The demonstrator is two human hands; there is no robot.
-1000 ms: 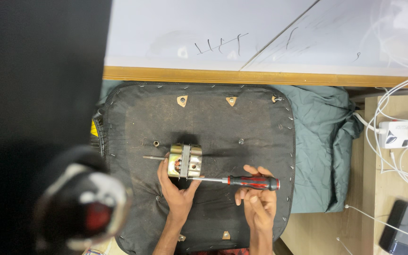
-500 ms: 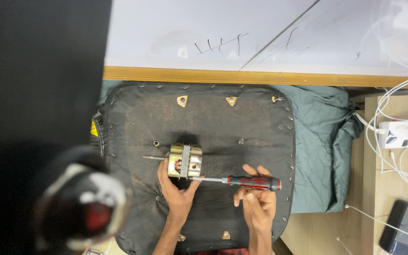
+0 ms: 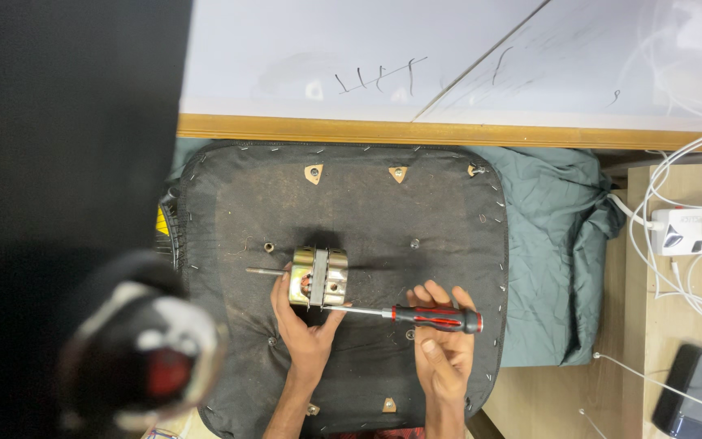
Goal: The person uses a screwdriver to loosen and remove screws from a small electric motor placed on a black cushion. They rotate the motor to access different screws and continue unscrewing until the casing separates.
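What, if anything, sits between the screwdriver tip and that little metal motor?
Nothing visible does. The right hand holds the red-and-black screwdriver level, its shaft running straight to the motor's lower edge. The left hand cradles the motor from below, beside the shaft, not across it.

- Small motor: pale gold metal with a dark grey band across its middle.
- Screwdriver: black handle with red stripes, silver shaft.
- Padded board: black cloth with brown dusty smears, edged with silver staples.
- Cloth to the right: dull teal green.
- Wooden strip at the far side: honey brown.
- Power strip at the right: white, with white cables.
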